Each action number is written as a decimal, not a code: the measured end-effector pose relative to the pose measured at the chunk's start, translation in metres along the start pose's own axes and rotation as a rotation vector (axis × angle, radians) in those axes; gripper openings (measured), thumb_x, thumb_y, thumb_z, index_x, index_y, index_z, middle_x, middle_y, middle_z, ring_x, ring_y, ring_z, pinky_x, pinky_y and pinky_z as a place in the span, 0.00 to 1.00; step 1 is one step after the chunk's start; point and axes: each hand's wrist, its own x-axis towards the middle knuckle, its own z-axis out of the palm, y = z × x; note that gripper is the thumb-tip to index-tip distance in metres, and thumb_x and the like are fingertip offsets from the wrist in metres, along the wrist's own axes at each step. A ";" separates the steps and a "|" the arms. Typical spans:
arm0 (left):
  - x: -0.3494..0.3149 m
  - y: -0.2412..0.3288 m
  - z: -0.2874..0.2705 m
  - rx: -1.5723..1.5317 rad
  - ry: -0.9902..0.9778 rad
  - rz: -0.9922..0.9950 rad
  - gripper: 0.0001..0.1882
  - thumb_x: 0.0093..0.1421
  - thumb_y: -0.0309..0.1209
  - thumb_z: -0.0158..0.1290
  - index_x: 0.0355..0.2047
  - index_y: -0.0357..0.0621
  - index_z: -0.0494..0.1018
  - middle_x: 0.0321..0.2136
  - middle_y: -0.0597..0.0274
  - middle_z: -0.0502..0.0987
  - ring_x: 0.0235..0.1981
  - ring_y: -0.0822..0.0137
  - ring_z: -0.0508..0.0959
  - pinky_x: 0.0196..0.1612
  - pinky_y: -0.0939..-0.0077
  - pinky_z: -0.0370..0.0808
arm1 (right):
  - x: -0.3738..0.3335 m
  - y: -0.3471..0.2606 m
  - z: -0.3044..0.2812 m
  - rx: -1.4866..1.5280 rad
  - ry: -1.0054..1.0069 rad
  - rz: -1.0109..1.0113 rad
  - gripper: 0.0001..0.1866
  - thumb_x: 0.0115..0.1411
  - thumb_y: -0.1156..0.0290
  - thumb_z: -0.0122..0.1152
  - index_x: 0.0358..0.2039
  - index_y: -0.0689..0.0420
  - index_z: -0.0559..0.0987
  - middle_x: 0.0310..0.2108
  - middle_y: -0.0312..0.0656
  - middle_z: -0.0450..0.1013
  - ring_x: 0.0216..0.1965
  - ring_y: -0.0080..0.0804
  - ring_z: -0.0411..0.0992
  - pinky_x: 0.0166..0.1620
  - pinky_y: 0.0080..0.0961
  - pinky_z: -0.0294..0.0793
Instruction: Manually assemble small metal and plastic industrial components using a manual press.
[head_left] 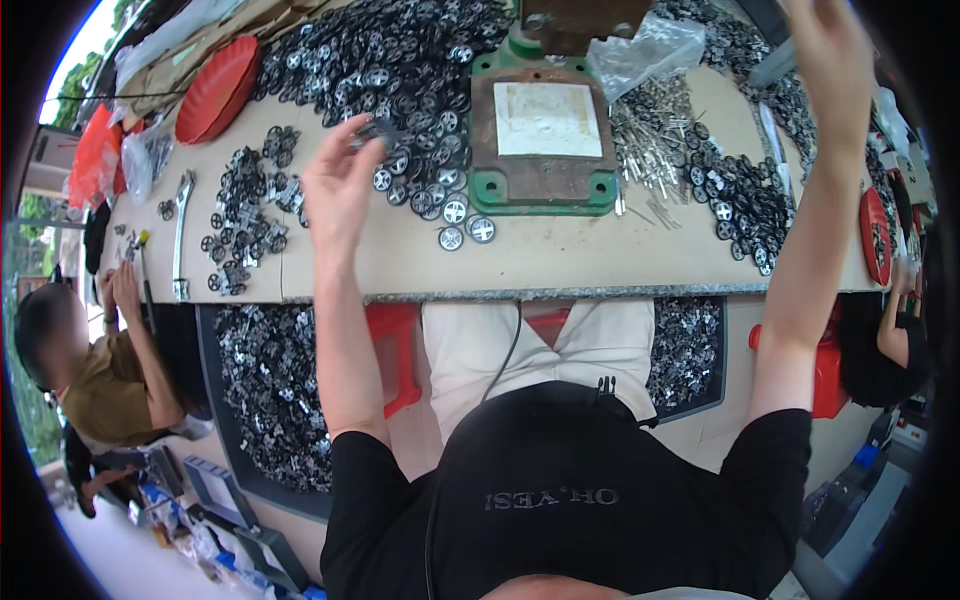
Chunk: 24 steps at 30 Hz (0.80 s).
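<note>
My left hand (340, 180) is raised over the table, its thumb and forefinger pinched on a small dark wheel part (376, 132). The part is blurred, and its details do not show. Behind and beside it spreads a big heap of small black toy-like wheels (380, 70) with silvery spoked centres. In front of me stands a press (540, 185) with a green base, a rusty plate and a white pad (548, 120) on top; its pad bears no part. High at the upper right is my right hand (835, 45), smeared and partly cut off by the frame edge, near a grey metal bar (772, 65).
Metal pins (650, 150) and more wheels (735, 205) lie right of the press. To the left are a smaller parts pile (240, 215), a wrench (182, 230) and red trays (218, 90). Bins of parts (265, 390) sit below the table edge. Co-workers (110, 370) sit at both sides.
</note>
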 end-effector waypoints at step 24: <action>-0.102 -0.008 0.031 0.091 -0.101 -0.221 0.11 0.51 0.19 0.54 0.37 0.35 0.74 0.27 0.65 0.71 0.29 0.76 0.71 0.34 0.85 0.68 | -0.198 0.001 0.030 -0.102 -0.522 0.780 0.06 0.46 0.75 0.60 0.28 0.60 0.77 0.27 0.42 0.72 0.25 0.36 0.71 0.32 0.29 0.70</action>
